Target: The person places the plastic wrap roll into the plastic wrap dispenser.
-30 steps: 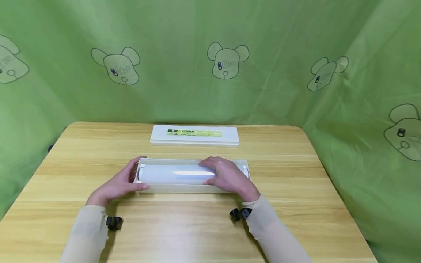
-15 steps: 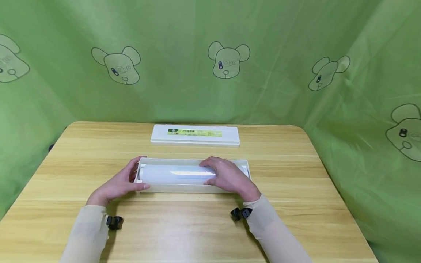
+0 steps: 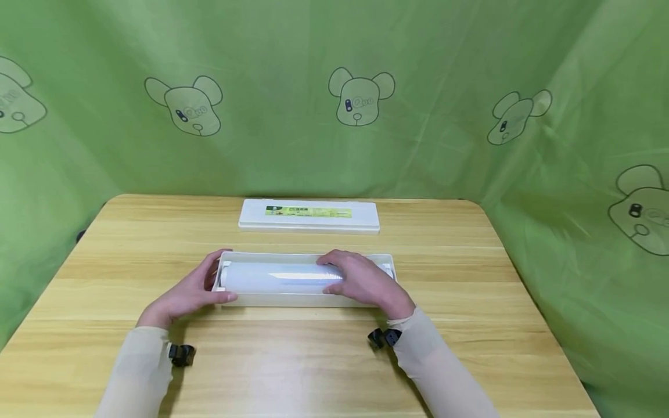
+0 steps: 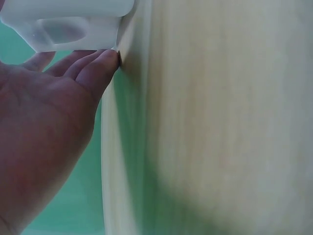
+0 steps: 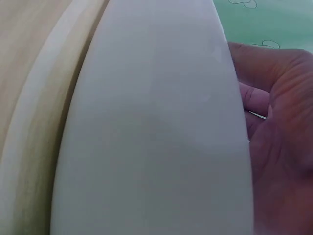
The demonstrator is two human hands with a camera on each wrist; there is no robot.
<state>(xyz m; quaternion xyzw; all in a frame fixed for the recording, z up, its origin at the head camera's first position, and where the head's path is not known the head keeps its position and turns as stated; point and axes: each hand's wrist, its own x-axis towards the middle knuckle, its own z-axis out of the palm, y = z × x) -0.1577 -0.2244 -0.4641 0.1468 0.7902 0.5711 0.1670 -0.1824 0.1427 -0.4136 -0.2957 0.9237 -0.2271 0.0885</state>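
Note:
A long white open-topped box (image 3: 282, 300) lies across the table, with a shiny, pale roll of what looks like plastic wrap (image 3: 256, 277) inside it. My left hand (image 3: 188, 293) holds the box's left end, thumb along the front wall and fingers round the back corner. In the left wrist view those fingers touch the white box end (image 4: 105, 34), near an oval recess. My right hand (image 3: 360, 278) reaches over the rim and grips the roll right of its middle, hiding part of it. The box's long wall (image 5: 151, 122) fills much of the right wrist view, beside the hand (image 5: 288, 117).
Behind the box, a flat white lid-like piece (image 3: 308, 225) bearing a yellow-green label lies near the back edge of the wooden table (image 3: 292, 371). Green cloth (image 3: 282, 151) printed with bear heads hangs behind the table and at both sides.

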